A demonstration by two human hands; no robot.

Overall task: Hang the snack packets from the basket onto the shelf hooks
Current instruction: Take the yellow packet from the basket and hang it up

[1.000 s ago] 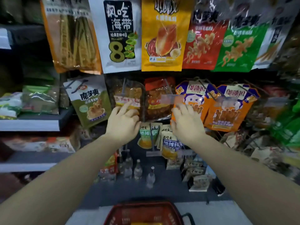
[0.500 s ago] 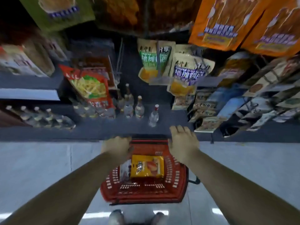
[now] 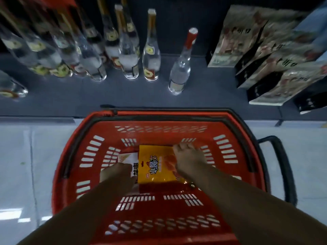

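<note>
A red plastic basket point(image 3: 159, 114) sits on the floor right below me. In it lies a yellow snack packet point(image 3: 154, 167) with red lettering, partly covering a white snack packet point(image 3: 126, 157) on its left. My right hand point(image 3: 189, 160) rests on the yellow packet's right side, fingers curled over its top right corner. My left hand point(image 3: 117, 175) is down on the white packet at the yellow packet's left edge, its fingertips hidden. The shelf hooks are out of view.
Several clear glass bottles point(image 3: 151, 55) stand on the dark bottom shelf beyond the basket, one with a red cap point(image 3: 182, 68) nearest. Dark gift boxes point(image 3: 265, 55) stand at the right. The basket's black handle point(image 3: 283, 165) sticks out to the right over pale floor tiles point(image 3: 26, 165).
My view dropped from the hanging packets to the basket. Both hands came down from the shelf hooks, past the basket's rim, onto the packets inside.
</note>
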